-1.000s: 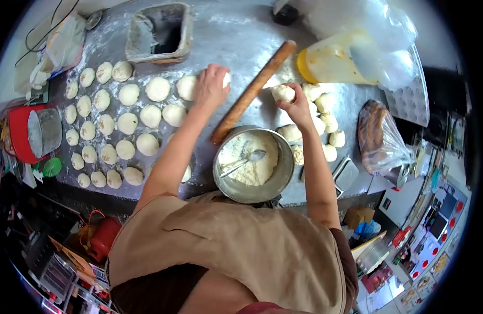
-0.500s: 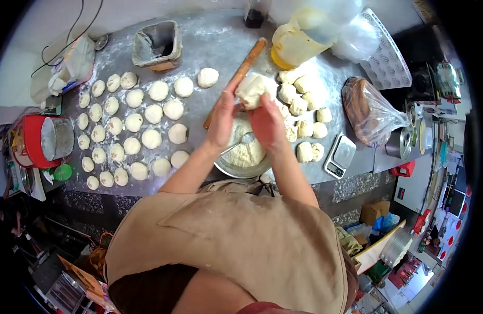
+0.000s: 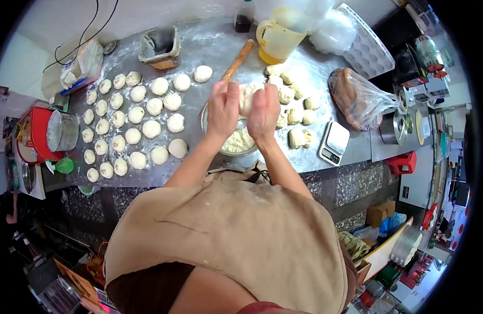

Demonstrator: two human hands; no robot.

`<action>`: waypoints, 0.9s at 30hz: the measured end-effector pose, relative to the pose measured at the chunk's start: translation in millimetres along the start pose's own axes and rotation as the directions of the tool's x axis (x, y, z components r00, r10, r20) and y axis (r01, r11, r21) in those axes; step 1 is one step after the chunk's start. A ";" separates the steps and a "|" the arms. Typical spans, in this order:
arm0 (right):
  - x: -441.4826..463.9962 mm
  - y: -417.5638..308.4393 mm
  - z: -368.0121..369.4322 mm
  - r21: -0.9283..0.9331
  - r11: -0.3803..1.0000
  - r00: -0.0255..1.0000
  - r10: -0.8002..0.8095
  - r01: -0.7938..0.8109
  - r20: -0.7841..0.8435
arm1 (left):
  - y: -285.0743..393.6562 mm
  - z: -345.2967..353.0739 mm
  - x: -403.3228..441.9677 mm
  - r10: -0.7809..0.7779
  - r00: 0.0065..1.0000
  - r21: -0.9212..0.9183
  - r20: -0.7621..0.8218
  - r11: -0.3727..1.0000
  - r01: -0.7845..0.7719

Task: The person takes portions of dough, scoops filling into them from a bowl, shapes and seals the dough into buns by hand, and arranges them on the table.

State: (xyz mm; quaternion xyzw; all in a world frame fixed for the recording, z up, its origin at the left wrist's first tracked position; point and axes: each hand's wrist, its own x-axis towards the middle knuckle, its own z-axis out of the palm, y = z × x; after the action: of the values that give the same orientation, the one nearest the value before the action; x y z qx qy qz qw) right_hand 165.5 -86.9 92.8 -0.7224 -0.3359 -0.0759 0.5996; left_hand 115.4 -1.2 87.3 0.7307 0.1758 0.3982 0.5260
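Between my two hands is a lump of pale dough [image 3: 248,96], held up above the metal bowl. My left hand [image 3: 223,109] presses on its left side, thumb upright. On the other side my right hand [image 3: 264,111] curls against it, covering much of the lump. Below them, the bowl [image 3: 204,124] contains a crumbly pale mixture [image 3: 238,141]; a spoon in it is mostly hidden by my hands. A wooden rolling pin [image 3: 238,60] lies behind my left hand. Cut dough pieces [image 3: 295,116] sit in a cluster to the right of my right hand.
Rows of rounded dough balls [image 3: 150,129] cover the table's left side. A lined square container [image 3: 165,62] and a yellowish jug [image 3: 275,42] stand at the back. On the right are a digital scale [image 3: 337,137] and a bagged brown food [image 3: 349,99].
My hands have closed in more around the dough lump, hiding more of it. The whole view has shifted a little, so the table appears slightly moved.
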 end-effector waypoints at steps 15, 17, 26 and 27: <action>0.4 -6.1 -6.1 0.522 0.789 0.932 0.362 -0.325 0.032 | 14.0 15.3 -5.6 -0.562 0.822 -0.670 0.097 0.574 0.471; 1.3 0.1 -8.2 0.440 0.784 0.898 0.403 -0.438 0.175 | 8.5 8.8 -8.4 -0.539 0.840 -0.651 0.060 0.617 0.443; 11.6 -17.1 -35.2 0.708 -0.176 0.630 0.346 -0.684 0.695 | 34.7 -13.7 -18.5 0.677 0.731 0.085 0.086 0.726 -0.683; 10.3 -16.9 -37.3 0.687 -0.136 0.647 0.245 -0.714 0.722 | 42.8 -18.0 -17.0 0.475 0.877 0.085 -0.069 0.879 -0.469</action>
State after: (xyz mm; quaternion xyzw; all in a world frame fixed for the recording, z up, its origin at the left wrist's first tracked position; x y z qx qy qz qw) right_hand 174.5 -116.1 121.9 -0.2073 -0.0955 0.5282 0.8179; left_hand 84.1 -17.8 121.8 0.7502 0.0283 0.5402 0.3803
